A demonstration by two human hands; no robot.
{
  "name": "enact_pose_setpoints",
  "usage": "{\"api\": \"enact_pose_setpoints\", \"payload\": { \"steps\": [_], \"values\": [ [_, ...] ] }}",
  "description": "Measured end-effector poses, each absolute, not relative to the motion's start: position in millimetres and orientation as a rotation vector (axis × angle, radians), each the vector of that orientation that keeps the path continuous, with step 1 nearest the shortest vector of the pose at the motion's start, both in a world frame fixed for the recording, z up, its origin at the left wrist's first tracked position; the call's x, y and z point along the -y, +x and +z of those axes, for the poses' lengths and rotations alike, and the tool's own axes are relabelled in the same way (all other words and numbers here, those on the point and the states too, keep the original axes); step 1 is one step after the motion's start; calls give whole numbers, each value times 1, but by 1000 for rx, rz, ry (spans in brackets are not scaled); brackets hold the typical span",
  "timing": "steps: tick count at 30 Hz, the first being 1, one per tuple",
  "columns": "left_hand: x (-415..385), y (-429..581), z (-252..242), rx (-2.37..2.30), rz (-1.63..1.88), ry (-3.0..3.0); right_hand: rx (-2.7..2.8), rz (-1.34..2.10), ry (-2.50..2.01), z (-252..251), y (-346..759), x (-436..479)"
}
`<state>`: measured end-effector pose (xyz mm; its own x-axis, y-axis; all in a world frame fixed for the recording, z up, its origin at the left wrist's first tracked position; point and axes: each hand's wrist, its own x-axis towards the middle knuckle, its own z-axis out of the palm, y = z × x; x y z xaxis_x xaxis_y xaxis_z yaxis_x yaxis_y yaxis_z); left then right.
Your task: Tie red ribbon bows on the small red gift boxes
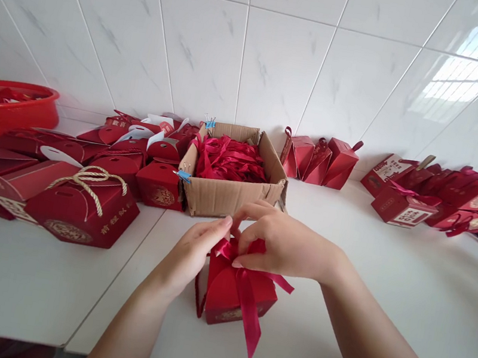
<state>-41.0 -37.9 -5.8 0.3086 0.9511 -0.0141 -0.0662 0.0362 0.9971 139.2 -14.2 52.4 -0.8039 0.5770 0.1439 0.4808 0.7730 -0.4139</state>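
Note:
A small red gift box [229, 295] stands on the white table [379, 322] near its front edge. A red satin ribbon [248, 307] is wrapped over its top, and one tail hangs down the front. My left hand [193, 253] pinches the ribbon at the box's top left corner. My right hand [281, 243] curls over the top of the box, fingers closed on the ribbon's loop. Both hands meet above the box, just in front of the cardboard box [229, 196].
The open cardboard box holds a heap of red ribbons [228, 159]. Several flat and folded red boxes [82, 196] lie at the left, with a red plastic basket [5, 109] behind them. Finished ribboned boxes [444, 199] line the tiled wall at the right.

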Motion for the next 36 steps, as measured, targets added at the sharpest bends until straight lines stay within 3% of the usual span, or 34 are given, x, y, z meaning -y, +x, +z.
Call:
{"api": "enact_pose_setpoints", "payload": {
  "steps": [17,30,36],
  "values": [
    [37,-42,-5,-1295,1053,1658,2751,513,-754,48,141,10],
    [35,-44,-4,-1218,1073,1592,2717,569,-771,51,144,10],
    [37,-47,-1,-1191,994,1548,2602,654,-999,63,166,2]
  ]
}}
